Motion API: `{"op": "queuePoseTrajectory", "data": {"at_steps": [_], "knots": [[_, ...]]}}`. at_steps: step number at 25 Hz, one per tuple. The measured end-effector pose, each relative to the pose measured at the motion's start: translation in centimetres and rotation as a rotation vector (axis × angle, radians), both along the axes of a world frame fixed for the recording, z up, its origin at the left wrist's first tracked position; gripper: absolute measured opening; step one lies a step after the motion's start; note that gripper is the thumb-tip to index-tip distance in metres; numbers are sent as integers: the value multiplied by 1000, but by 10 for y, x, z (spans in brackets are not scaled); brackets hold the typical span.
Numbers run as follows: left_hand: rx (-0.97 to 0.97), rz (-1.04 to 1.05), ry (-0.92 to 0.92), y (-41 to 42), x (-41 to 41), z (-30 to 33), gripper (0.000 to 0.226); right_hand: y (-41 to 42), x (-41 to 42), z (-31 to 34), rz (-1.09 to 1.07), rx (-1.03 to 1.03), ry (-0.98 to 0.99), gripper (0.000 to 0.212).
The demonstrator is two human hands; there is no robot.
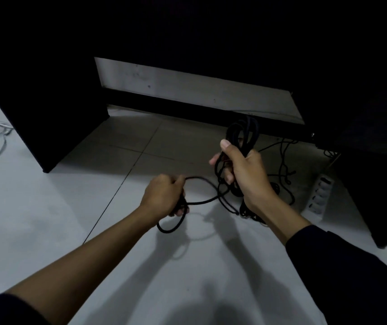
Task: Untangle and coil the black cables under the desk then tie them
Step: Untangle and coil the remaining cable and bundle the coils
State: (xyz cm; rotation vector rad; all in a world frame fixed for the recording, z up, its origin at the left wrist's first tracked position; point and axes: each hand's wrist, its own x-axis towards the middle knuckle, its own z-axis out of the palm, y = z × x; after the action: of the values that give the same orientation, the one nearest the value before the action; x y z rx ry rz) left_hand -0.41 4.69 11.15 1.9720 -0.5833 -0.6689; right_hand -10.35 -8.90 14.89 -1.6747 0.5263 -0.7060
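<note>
Head view shows you crouched before the dark desk [211,38], whose underside fills the frame from 9 to 3 o'clock, with pale floor tiles [47,207] below. Loose black cables [286,165] trail on the floor at about 3 o'clock, beside a white power strip [319,195] under the desk's right side.

Your right hand [246,174] has its grip closed round the coiled bundle [244,132], loops standing upright above the fist and more hanging below it. Your left hand [164,195], at 7 o'clock from the right, is curled round the free strand [201,180], which arcs across to the bundle and drops in a small loop beneath the fist.

To coil well, I'd judge you should feed that strand in loops matching those already held, letting it twist freely through the left fingers so no kink sets. Keep the right grip firm so the loops do not slip before tying.

No brand, label or writing is legible anywhere.
</note>
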Motion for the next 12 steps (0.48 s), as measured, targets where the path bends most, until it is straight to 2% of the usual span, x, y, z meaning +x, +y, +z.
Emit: {"op": "queuePoseTrajectory", "data": {"at_steps": [3, 5, 6, 7, 9, 10, 12], "knots": [[301, -22, 37, 14, 17, -18, 38, -2, 2, 7, -26, 81, -53, 43], [517, -110, -134, 23, 24, -27, 34, 1, 2, 9, -30, 150, -86, 33], [546, -147, -282, 24, 25, -27, 41, 3, 3, 8, -25, 174, -94, 29], [452, -153, -408, 23, 23, -23, 50, 5, 4, 7, -17, 187, -97, 26], [58, -156, -527, 17, 12, -6, 48, 9, 7, 6, 6, 209, -105, 25], [-93, -212, -487, 10, 5, 3, 48, 11, 9, 6, 17, 221, -113, 25], [-244, -377, -214, -4, -15, 16, 56, 12, 11, 8, 35, 250, -142, 25]]}}
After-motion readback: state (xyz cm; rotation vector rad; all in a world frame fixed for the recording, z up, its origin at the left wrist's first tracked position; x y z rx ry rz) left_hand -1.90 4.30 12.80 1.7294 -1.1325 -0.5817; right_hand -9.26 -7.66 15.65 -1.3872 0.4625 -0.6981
